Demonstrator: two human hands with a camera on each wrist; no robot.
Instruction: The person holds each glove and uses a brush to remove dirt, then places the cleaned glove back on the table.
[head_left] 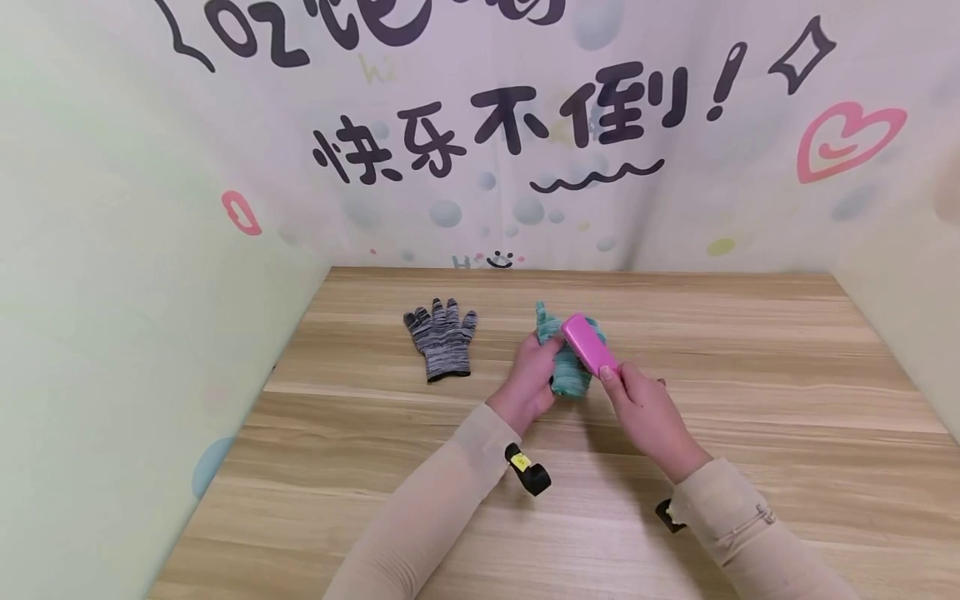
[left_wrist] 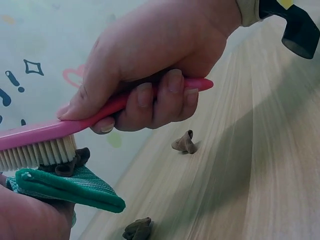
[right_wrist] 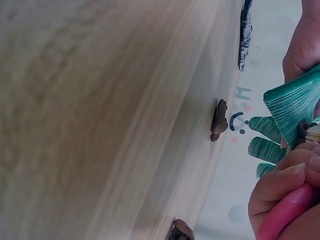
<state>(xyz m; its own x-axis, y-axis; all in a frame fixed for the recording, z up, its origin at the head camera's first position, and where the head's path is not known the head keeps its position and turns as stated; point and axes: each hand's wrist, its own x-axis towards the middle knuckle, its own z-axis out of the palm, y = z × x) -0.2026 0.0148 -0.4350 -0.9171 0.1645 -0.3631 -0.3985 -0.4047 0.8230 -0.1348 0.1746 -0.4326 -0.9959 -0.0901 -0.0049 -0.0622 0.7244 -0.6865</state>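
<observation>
A green striped knitted glove (head_left: 572, 381) is held up by my left hand (head_left: 532, 373), which grips it from the left side. My right hand (head_left: 647, 408) grips the handle of a pink brush (head_left: 588, 342), its thumb laid along the back. In the left wrist view the pale bristles (left_wrist: 42, 154) press down on the glove's cuff side. A dark brown crumpled lump (left_wrist: 74, 164) lies on the glove at the bristle tips; what it is made of I cannot tell. Several glove fingers (right_wrist: 265, 149) hang free in the right wrist view.
A grey-and-black knitted glove (head_left: 442, 340) lies flat on the wooden table (head_left: 360, 467), left of my hands. Similar brown lumps sit on the table, one (left_wrist: 185, 142) and another (left_wrist: 137, 229) in the left wrist view. A printed cloth (head_left: 480, 217) hangs behind.
</observation>
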